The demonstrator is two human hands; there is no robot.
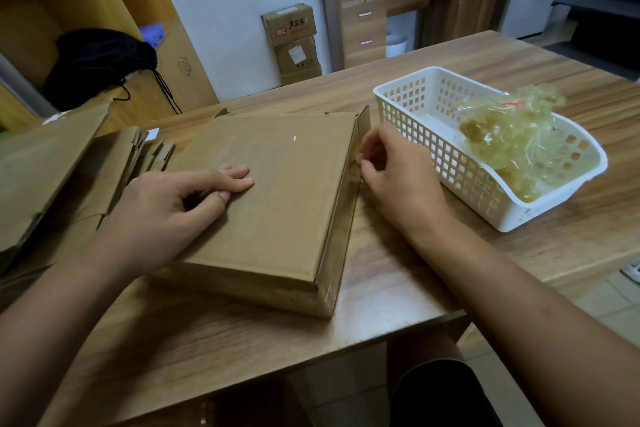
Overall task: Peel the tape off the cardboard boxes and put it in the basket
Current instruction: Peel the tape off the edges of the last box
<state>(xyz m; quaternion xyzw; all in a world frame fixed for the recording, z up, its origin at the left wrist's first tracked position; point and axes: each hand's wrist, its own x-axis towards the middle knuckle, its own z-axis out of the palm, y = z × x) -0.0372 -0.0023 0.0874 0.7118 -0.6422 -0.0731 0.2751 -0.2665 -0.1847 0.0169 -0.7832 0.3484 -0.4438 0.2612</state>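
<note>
Matt brown cardboard box [270,191]; glossy crumpled tape [509,135]; white plastic basket [433,149]; wood-grain table [519,55].

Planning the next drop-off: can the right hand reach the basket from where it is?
Probably yes. The right hand, pinching at tape on the side of the box, is close beside the basket, with only bare table between them. The basket is open-topped, and the peeled tape leaves its left end free.
</note>
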